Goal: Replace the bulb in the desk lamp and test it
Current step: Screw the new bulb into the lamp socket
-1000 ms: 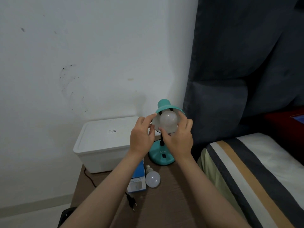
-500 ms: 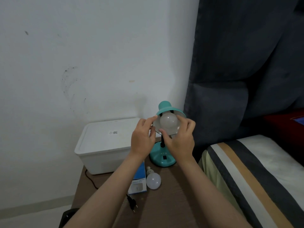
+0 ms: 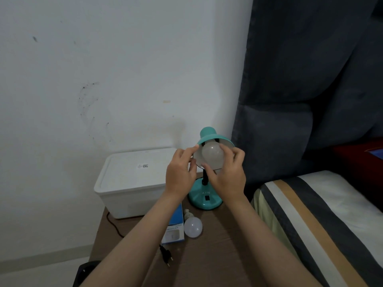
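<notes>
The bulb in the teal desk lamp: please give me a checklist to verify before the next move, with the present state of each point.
1. Lamp unplugged: black plug lies loose on the brown wooden table: ok.
2. Right hand grips the frosted white bulb in the teal lamp shade: ok.
3. Left hand steadies the shade rim: ok.
4. Bulb fully seated in socket: cannot tell.
5. Teal lamp base flat on table: ok.
6. Second white bulb lies clear, beside the blue box: ok.
</notes>
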